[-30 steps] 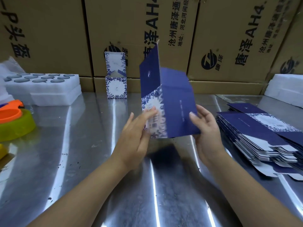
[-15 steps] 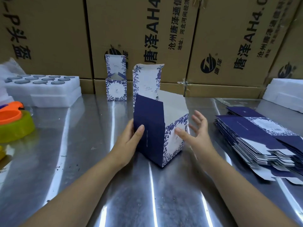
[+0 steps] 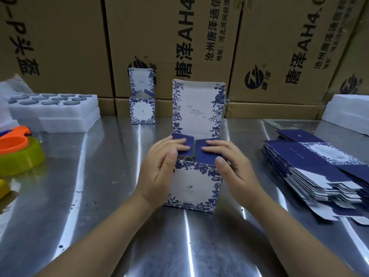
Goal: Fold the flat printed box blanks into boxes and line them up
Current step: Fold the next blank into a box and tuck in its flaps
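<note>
A blue-and-white floral box (image 3: 193,184) stands upright on the steel table (image 3: 99,196) in front of me, its white lid flap (image 3: 197,108) raised at the back. My left hand (image 3: 161,166) lies against the box's left side, fingers straight, pressing the left navy side flap down. My right hand (image 3: 229,166) mirrors it on the right, fingers flat on the right navy flap. A finished box (image 3: 142,110) with its lid up stands farther back on the left. A stack of flat navy blanks (image 3: 319,172) lies at the right.
Big brown cartons (image 3: 179,37) wall off the back of the table. White foam trays (image 3: 54,110) sit at the far left, more foam (image 3: 349,110) at the far right. An orange and a yellow-green plastic piece (image 3: 20,150) lie at the left edge.
The box was held in the air, then set down on the table and turned with its floral face toward me. Both hands moved on top and pushed the two navy side flaps inward.
</note>
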